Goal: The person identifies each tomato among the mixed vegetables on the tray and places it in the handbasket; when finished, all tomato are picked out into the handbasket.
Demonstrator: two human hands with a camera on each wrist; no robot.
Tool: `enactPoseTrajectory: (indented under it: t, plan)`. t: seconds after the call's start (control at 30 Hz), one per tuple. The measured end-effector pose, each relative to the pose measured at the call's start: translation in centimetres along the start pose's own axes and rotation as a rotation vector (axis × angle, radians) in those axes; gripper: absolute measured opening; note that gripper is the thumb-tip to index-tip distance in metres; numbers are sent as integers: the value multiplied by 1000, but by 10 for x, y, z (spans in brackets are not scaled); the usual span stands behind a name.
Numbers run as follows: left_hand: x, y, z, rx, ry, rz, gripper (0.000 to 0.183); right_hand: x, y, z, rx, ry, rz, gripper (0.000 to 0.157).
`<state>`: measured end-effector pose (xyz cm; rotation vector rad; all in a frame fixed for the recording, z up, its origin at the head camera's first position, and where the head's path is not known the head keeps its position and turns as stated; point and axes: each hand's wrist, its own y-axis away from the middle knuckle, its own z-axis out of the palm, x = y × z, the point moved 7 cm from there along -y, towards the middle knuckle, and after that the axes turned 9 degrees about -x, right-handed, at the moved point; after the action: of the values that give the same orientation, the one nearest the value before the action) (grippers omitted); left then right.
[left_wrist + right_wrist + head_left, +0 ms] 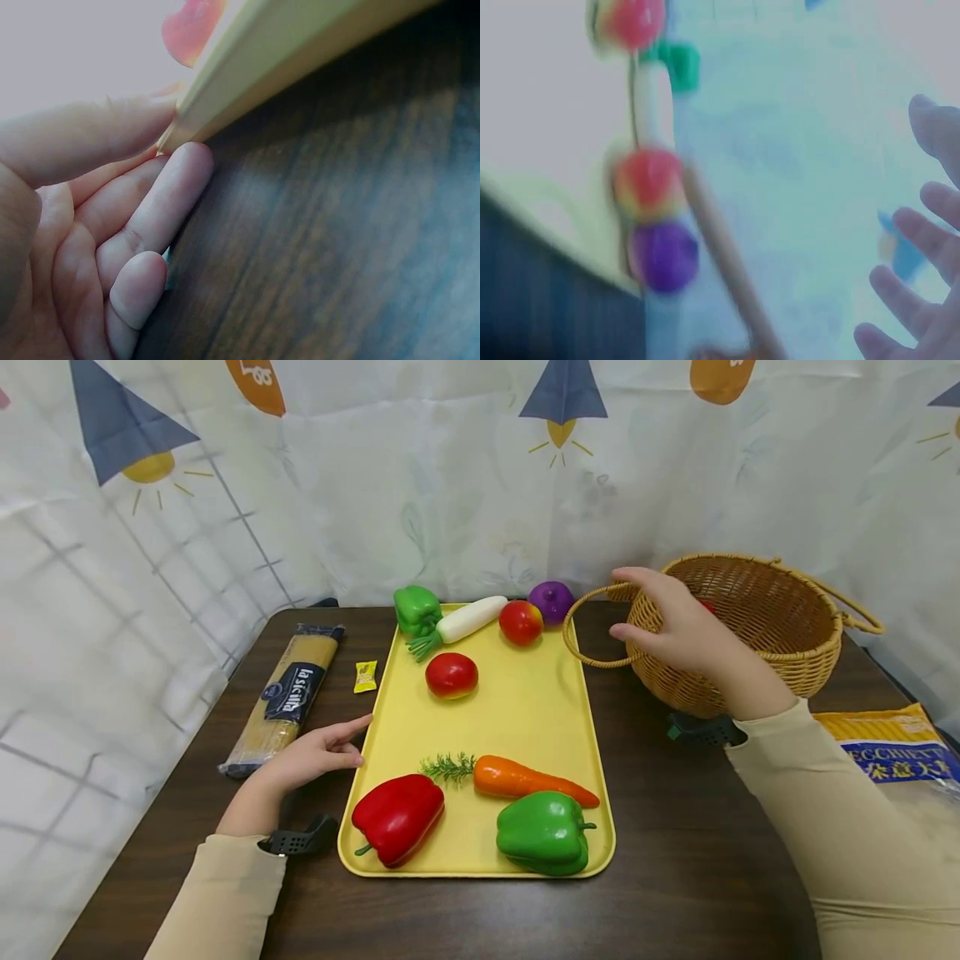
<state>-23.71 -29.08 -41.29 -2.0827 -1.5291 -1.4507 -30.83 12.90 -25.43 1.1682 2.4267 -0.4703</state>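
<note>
On the table lies a yellow tray carrying toy produce. My left hand is at its left rim; in the left wrist view the thumb and curled fingers grip the edge. Nearest to it on the tray is a red bell pepper. My right hand hovers with fingers spread and nothing held, over the left side of a wicker basket. One looped basket handle leans out leftward past that hand. A small red thing shows inside the basket, mostly hidden.
The tray also holds a carrot, green peppers, two red fruits, a white radish and a purple vegetable. Spaghetti and a yellow packet lie left; a pasta bag lies right.
</note>
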Motion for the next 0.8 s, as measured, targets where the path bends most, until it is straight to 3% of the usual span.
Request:
enactPoseTrajectory:
  t: [0.27,0.43,0.67,0.8]
  plan:
    - [-3,-3,3,-11,16,-6,69,-43,-34,54,-91,-29,-188,61]
    - [-4,-1,2,-1,11,-7,69,-50,-50,89,-188,-62,-196,58]
    - [-2,0,2,-4,5,3,69,-50,-73,128,-341,46,-162,57]
    - [-2,-1,1,2,3,0,68,-49,-86,142,-383,70,-135,60]
